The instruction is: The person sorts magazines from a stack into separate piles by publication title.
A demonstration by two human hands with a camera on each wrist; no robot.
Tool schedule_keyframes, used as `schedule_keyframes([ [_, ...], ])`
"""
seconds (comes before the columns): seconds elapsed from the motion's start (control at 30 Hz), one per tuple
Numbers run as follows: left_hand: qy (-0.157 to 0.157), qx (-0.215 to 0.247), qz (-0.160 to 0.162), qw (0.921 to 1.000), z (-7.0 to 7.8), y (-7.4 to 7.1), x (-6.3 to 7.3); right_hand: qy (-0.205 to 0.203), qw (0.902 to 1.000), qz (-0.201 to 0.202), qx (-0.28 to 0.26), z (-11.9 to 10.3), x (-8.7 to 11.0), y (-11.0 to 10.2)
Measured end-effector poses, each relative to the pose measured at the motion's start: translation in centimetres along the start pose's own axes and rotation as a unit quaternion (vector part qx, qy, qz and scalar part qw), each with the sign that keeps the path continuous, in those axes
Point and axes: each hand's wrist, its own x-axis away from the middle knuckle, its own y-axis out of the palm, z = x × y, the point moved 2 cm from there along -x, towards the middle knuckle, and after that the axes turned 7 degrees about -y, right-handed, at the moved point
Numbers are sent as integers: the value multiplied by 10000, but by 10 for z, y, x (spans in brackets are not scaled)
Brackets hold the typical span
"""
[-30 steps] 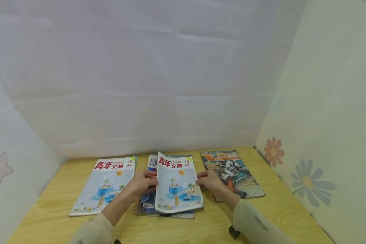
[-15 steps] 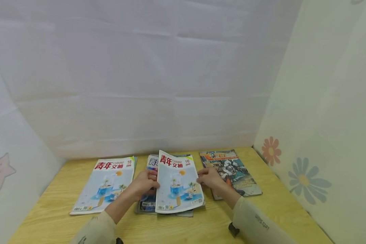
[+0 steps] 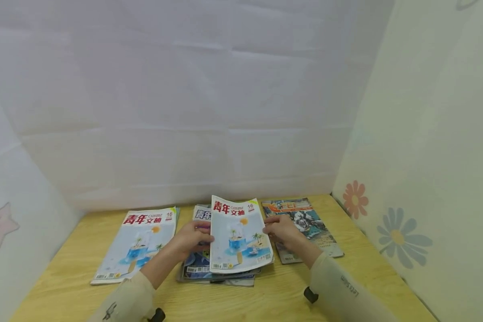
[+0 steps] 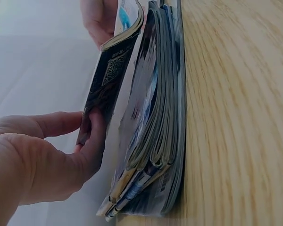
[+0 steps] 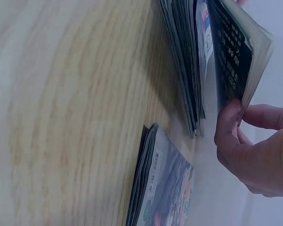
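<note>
The left hand (image 3: 190,238) and right hand (image 3: 284,232) are holding a magazine (image 3: 241,239) just above a pile of magazines (image 3: 196,264) on the wooden surface (image 3: 281,295), each grip pinching one long side. Its long axis is running away from the person, the title end pointing toward the white backdrop (image 3: 209,112) and leaning slightly left. The pale cover is showing red lettering, a 16 and a blue ice lolly (the back is looking dark), its far edge curving.
</note>
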Motion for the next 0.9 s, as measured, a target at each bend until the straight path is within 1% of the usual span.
schedule_keyframes([
  [0.17,-78,362,-157,9992,0,2,-9,29,9999,97,-117,-1,-6,-8],
  [0.23,-84,451,-256,9986,0,3,-12,65,9996,144,-215,0,-9,-11],
  [0.33,-80,535,-324,9980,0,6,-17,142,9990,251,-347,1,-13,-14],
  [0.4,-73,557,-326,9979,0,8,-19,193,9980,315,-511,2,-15,-15],
  [0.5,-95,573,-236,9980,1,12,-22,276,9970,407,-600,1,-16,-18],
  [0.6,-157,573,-171,9981,2,12,-24,368,9960,466,-665,0,-17,-21],
  [0.73,-202,533,-144,9983,6,6,-27,389,9957,399,-744,-2,-20,-21],
  [0.9,-176,413,-67,9990,11,-12,-26,302,9957,227,-841,-10,-23,-9],
])
